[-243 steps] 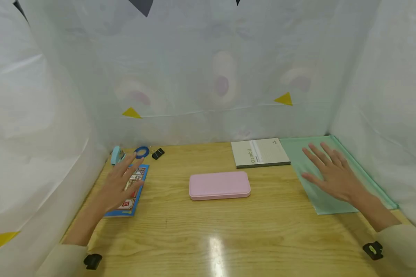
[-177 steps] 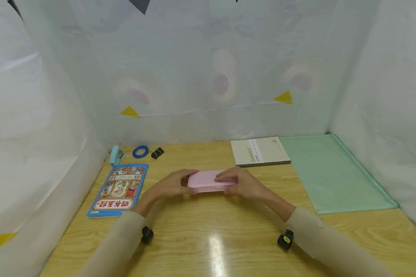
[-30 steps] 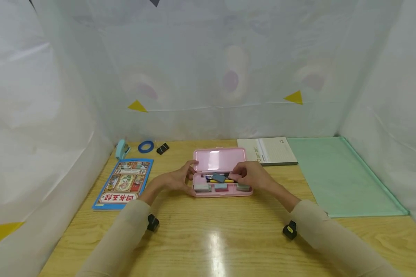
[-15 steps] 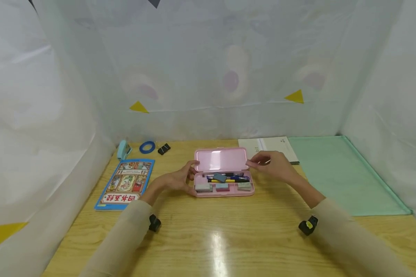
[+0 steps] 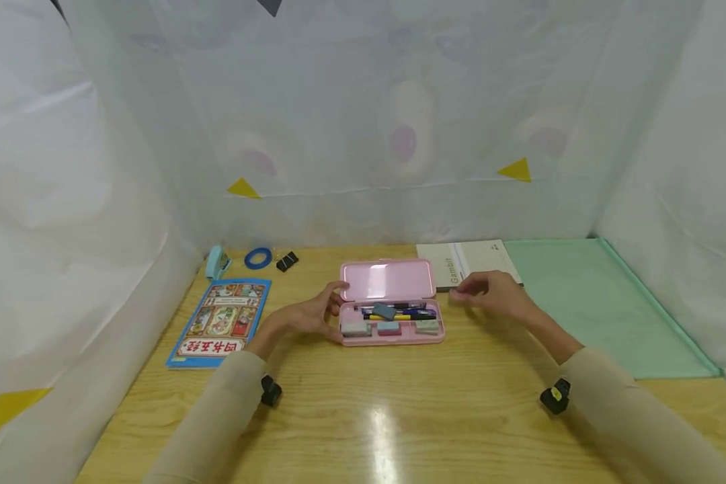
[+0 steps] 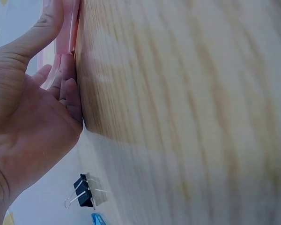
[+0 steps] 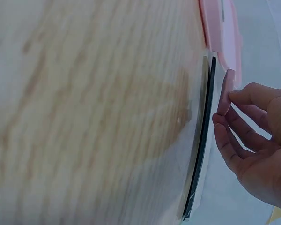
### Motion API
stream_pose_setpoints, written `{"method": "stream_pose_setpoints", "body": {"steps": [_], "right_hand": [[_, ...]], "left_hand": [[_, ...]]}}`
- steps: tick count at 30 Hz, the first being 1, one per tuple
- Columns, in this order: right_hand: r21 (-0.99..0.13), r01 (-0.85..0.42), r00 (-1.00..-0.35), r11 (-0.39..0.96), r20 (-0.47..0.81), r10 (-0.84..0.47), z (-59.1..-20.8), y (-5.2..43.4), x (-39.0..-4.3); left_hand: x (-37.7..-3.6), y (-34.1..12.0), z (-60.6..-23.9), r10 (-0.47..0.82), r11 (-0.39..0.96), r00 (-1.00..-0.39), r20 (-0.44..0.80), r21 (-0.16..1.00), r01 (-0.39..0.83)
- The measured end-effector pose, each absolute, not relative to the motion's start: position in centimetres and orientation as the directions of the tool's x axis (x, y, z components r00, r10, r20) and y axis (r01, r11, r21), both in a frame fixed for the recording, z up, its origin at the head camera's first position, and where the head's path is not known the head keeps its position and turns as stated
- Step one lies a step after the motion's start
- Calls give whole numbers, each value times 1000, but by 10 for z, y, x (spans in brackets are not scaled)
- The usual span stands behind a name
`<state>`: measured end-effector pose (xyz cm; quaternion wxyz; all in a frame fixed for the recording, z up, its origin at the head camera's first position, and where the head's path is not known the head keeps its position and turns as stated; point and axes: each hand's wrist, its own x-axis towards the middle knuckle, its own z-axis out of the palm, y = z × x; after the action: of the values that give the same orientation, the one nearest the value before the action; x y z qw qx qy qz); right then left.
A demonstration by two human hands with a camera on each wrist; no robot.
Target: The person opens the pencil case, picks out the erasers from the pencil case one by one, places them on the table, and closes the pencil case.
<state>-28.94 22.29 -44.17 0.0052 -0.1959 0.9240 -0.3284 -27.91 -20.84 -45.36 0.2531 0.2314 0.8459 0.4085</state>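
Pink pencil case (image 5: 387, 302) is lying open at the centre of the frame on the wooden table (image 5: 399, 417), which is sitting inside white plastic sheeting (image 5: 85, 168) marked with yellow triangles. Right of centre, a green folder (image 5: 587, 302) and a grey notebook (image 5: 468, 262) are resting; at left a blue picture book (image 5: 220, 323) is lying. The left hand (image 5: 305, 316) is gripping the case's left end, thumb on the lid. The right hand (image 5: 496, 292) (a second ago inside the case) is now hovering over the notebook, pinching a small pink eraser (image 7: 223, 93).
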Motion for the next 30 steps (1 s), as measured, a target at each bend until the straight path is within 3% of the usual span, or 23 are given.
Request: {"method": "stream_pose_setpoints", "body": {"steps": [14, 23, 30], "right_hand": [[-585, -354, -922, 730, 89, -376, -446, 220, -290], [-741, -310, -910, 596, 49, -413, -436, 201, -284], [-798, -321, -875, 510, 43, -483, -432, 167, -279]], "left_hand": [[-279, -207, -454, 584, 569, -768, -261, 807, 158], [-276, -206, -452, 577, 579, -770, -273, 801, 150], [-277, -206, -451, 582, 574, -769, -265, 803, 158]]}}
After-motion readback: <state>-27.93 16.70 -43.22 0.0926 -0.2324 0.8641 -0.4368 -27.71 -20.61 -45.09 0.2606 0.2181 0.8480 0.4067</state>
